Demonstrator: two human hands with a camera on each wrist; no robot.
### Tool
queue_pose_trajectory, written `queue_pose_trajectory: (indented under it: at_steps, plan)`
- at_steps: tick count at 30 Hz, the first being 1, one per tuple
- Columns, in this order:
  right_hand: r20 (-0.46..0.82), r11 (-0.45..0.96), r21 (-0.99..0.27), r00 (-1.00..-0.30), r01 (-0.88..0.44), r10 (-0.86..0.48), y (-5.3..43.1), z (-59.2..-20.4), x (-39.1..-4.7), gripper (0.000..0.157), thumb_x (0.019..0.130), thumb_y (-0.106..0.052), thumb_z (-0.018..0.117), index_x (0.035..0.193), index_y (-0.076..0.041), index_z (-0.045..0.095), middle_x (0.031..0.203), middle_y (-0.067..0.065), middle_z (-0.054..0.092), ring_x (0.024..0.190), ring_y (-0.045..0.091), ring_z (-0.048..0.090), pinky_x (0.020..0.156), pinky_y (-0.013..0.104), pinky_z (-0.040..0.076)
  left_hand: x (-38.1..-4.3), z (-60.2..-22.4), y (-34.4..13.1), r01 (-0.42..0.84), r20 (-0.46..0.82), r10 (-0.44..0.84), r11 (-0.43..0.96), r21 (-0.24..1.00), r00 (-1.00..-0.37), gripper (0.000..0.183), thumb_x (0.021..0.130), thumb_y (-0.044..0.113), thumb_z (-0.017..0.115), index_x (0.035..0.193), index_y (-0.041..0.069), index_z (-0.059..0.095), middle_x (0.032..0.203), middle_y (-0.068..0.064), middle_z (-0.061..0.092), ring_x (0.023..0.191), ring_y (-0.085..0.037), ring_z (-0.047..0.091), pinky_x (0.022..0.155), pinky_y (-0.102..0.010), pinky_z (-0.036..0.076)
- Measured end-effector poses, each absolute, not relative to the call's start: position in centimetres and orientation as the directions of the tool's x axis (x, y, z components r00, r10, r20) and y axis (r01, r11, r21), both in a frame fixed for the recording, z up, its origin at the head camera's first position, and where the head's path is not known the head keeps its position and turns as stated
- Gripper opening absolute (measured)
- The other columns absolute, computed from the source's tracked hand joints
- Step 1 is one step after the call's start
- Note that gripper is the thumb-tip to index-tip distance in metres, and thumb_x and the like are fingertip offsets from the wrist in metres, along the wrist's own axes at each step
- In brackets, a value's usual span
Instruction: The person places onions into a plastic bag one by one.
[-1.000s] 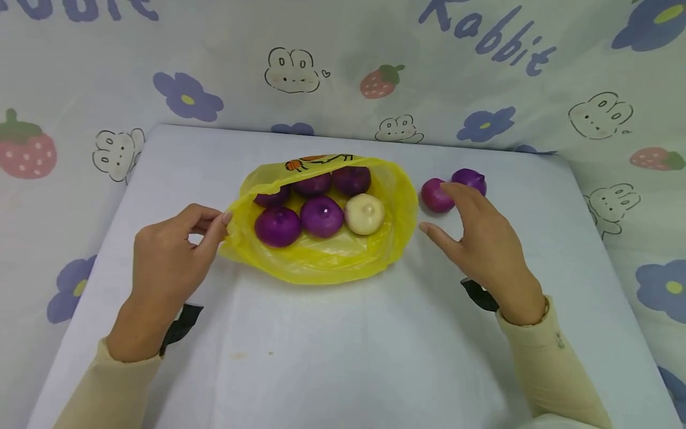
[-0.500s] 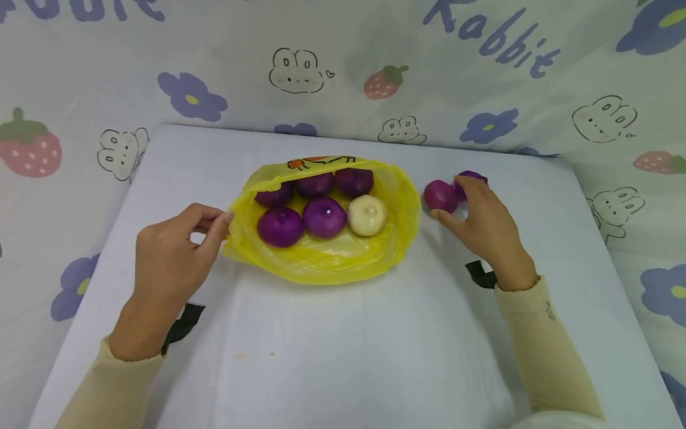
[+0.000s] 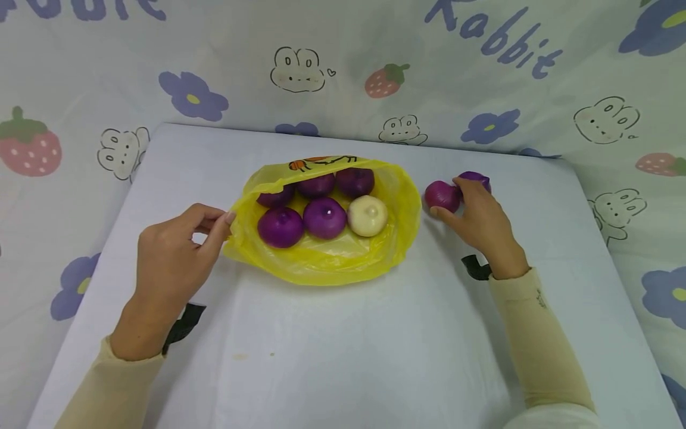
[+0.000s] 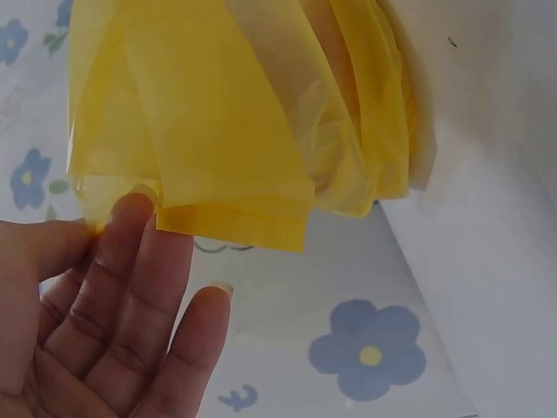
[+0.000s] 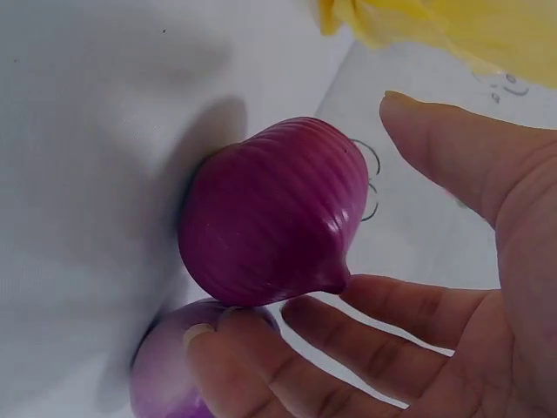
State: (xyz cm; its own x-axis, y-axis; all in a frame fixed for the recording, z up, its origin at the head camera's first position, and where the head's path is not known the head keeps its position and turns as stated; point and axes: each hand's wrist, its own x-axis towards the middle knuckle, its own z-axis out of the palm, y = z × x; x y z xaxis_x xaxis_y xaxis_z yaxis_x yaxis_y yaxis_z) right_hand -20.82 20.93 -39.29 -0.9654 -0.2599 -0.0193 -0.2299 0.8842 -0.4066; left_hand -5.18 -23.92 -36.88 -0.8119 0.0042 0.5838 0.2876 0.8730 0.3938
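A yellow plastic bag [image 3: 321, 265] lies with its mouth open toward me. Inside are several purple onions [image 3: 324, 218] and one pale, whitish onion [image 3: 367, 215]. My left hand [image 3: 174, 256] pinches the bag's left edge between thumb and fingers; the left wrist view shows the thin yellow film [image 4: 218, 122] at the fingertips. To the right of the bag sits a red onion [image 5: 274, 213]. My right hand [image 3: 485, 223] is spread around it, thumb apart from its side and fingers reaching between it and a second purple onion [image 5: 170, 366], which the hand partly covers.
A white-covered table [image 3: 348, 357] bears everything. Behind it hangs a pale cloth [image 3: 225, 47] printed with rabbits, flowers and strawberries. Black straps [image 3: 476, 268] hang at both wrists.
My right hand has moved forward from beside the bag to the red onion, its fingers slipping between the two loose onions. My left hand stays on the bag's edge.
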Motion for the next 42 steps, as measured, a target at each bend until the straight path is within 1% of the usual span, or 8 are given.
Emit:
queue_pose_trajectory:
  at_steps: [6,9,13,18,26,31,36,42]
  plan:
    - [-0.065,0.898,-0.398,-0.971,-0.186,-0.23,20.7,-39.5,-21.3,0.081,0.096,-0.043,0.074,0.152,0.007,0.042,0.151,0.031,0.047,0.13,0.05,0.051,0.104,0.068,0.044,-5.2,-36.9,-23.9,0.281,0.581,0.006,0.879,0.385,-0.814,0.014,0.093,0.011,0.08,0.098,-0.001,0.075,0.08,-0.008,0.077,0.07,-0.027,0.075,0.067,-0.006,0.038]
    - [-0.068,0.902,-0.393,-0.973,-0.178,-0.221,20.7,-39.8,-21.5,0.078,0.097,-0.042,0.073,0.15,0.007,0.044,0.149,0.031,0.048,0.127,0.049,0.053,0.103,0.068,0.045,-5.2,-36.9,-23.9,0.281,0.579,0.007,0.88,0.384,-0.815,0.014,0.093,0.011,0.08,0.098,-0.001,0.075,0.08,-0.009,0.077,0.07,-0.027,0.074,0.065,-0.007,0.039]
    - [-0.067,0.905,-0.389,-0.974,-0.173,-0.216,20.6,-40.2,-21.8,0.074,0.096,-0.04,0.075,0.146,0.006,0.046,0.146,0.031,0.049,0.121,0.049,0.054,0.101,0.068,0.046,-5.2,-36.9,-24.0,0.278,0.576,0.004,0.879,0.388,-0.818,0.014,0.093,0.011,0.08,0.097,-0.001,0.074,0.079,-0.008,0.077,0.07,-0.027,0.075,0.065,-0.008,0.04]
    - [-0.072,0.901,-0.402,-0.975,-0.163,-0.209,20.6,-40.5,-22.0,0.074,0.094,-0.038,0.078,0.144,0.006,0.046,0.143,0.031,0.051,0.118,0.049,0.055,0.1,0.068,0.047,-5.2,-37.0,-24.0,0.279,0.577,0.006,0.879,0.386,-0.817,0.014,0.093,0.011,0.08,0.098,-0.001,0.075,0.079,-0.008,0.077,0.07,-0.026,0.075,0.065,-0.007,0.04]
    - [-0.102,0.888,-0.439,-0.975,-0.134,-0.198,20.6,-40.7,-22.5,0.076,0.093,-0.04,0.08,0.141,0.005,0.042,0.125,0.032,0.06,0.106,0.05,0.062,0.093,0.067,0.052,-5.3,-37.1,-24.0,0.29,0.584,0.014,0.877,0.383,-0.812,0.014,0.093,0.011,0.08,0.098,-0.001,0.075,0.079,-0.008,0.077,0.071,-0.027,0.075,0.066,-0.006,0.04]
    - [-0.117,0.889,-0.442,-0.975,-0.12,-0.19,20.5,-40.7,-22.6,0.076,0.092,-0.04,0.081,0.139,0.004,0.042,0.123,0.032,0.06,0.105,0.05,0.062,0.092,0.066,0.052,-5.3,-37.1,-24.0,0.293,0.584,0.02,0.878,0.378,-0.811,0.014,0.093,0.011,0.08,0.098,-0.001,0.075,0.079,-0.008,0.077,0.071,-0.027,0.075,0.064,-0.008,0.041]
    - [-0.121,0.89,-0.441,-0.976,-0.112,-0.183,20.6,-40.7,-22.8,0.079,0.091,-0.042,0.081,0.141,0.004,0.042,0.126,0.032,0.059,0.107,0.05,0.061,0.094,0.066,0.051,-5.3,-37.1,-24.0,0.294,0.587,0.022,0.88,0.373,-0.81,0.015,0.093,0.011,0.08,0.098,-0.002,0.075,0.079,-0.008,0.077,0.07,-0.027,0.075,0.063,-0.01,0.043]
    - [-0.133,0.897,-0.421,-0.969,-0.134,-0.207,20.5,-40.5,-22.8,0.089,0.091,-0.042,0.082,0.155,0.003,0.038,0.147,0.033,0.05,0.124,0.052,0.054,0.102,0.068,0.046,-5.3,-37.2,-23.9,0.287,0.581,0.015,0.88,0.379,-0.814,0.014,0.094,0.012,0.08,0.098,-0.001,0.075,0.08,-0.008,0.077,0.069,-0.027,0.074,0.064,-0.01,0.041]
